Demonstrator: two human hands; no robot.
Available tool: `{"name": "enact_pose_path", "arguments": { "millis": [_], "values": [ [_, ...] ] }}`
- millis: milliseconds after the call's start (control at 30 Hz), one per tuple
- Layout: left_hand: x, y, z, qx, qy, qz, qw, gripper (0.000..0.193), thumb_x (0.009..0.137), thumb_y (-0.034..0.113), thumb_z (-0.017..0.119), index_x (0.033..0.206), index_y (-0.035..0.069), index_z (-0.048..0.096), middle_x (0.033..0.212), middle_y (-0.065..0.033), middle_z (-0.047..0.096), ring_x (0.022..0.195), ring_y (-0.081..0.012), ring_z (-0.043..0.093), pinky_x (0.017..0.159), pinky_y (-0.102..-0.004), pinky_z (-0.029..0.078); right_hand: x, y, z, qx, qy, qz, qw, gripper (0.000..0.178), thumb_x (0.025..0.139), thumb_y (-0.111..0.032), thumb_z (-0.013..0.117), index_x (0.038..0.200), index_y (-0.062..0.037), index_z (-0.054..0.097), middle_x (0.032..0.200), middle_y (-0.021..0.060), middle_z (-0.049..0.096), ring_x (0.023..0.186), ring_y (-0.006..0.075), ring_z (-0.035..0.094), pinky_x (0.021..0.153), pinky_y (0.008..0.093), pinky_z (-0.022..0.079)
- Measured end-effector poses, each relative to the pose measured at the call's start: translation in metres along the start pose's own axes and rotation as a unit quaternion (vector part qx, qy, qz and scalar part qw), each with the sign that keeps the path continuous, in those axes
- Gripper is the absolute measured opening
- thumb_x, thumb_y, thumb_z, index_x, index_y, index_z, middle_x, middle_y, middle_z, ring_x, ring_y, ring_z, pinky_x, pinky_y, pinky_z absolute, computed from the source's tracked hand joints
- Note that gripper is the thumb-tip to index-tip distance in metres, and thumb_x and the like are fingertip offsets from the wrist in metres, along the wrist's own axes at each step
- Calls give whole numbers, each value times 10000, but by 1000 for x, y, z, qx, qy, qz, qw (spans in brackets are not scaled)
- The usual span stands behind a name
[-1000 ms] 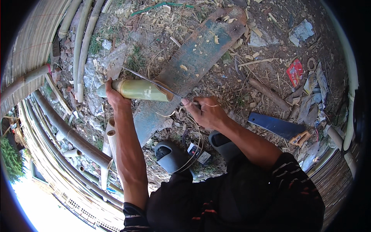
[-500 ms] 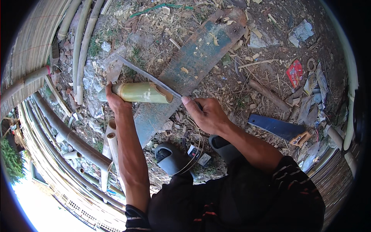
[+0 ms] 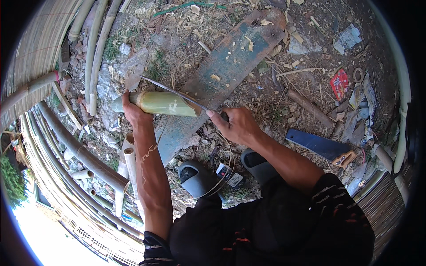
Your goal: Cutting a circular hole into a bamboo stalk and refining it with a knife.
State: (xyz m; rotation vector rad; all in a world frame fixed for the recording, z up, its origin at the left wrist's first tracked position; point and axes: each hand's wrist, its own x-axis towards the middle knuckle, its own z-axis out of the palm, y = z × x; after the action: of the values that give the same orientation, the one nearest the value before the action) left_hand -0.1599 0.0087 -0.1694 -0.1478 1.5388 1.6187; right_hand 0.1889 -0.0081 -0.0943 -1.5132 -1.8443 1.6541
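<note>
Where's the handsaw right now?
Head view, right side: the handsaw lies on the ground, right of the right hand, below the brown stick in the picture.

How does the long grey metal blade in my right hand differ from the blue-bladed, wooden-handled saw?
The long grey metal blade looks narrow; the blue-bladed, wooden-handled saw looks broad. Your right hand holds the blade; the saw lies on the ground. Both are bladed tools.

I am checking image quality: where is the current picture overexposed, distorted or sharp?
Head view: the lower left is washed out to white; head view: the bamboo pole at the right rim curves, probably by fisheye distortion; head view: the green bamboo tube looks reasonably sharp.
</note>
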Motion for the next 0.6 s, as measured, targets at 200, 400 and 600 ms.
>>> {"name": "enact_pose_path", "arguments": {
  "millis": [200, 400, 600],
  "values": [
    [-5, -2, -10, -5, 5, 0, 1000, 282, 956, 323, 628, 1014, 54, 568, 899, -131, 651, 779, -314, 689, 733, -469, 608, -7, -6, 2, 137, 55, -16, 989, 739, 998, -645, 504, 713, 14, 681, 492, 129, 559, 462, 297, 602, 478, 464, 493],
    [-13, -3, 5, 17, -36, 42, 998, 314, 967, 390, 631, 1008, 87, 556, 933, -97, 636, 832, -288, 675, 760, -460, 599, 0, 17, 0, -30, 11, 24, 999, 654, 1010, -604, 542, 685, -41, 609, 478, 39, 433, 456, 168, 437, 474, 411, 375],
    [-57, 11, 12, -26, -96, 62, 993, 335, 985, 447, 576, 991, 112, 588, 910, -99, 663, 866, -294, 681, 828, -481, 583, -38, 36, -58, 66, 204, 74, 974, 648, 955, -617, 634, 684, -28, 622, 513, 88, 541, 481, 238, 568, 496, 407, 442]
  ]
}}
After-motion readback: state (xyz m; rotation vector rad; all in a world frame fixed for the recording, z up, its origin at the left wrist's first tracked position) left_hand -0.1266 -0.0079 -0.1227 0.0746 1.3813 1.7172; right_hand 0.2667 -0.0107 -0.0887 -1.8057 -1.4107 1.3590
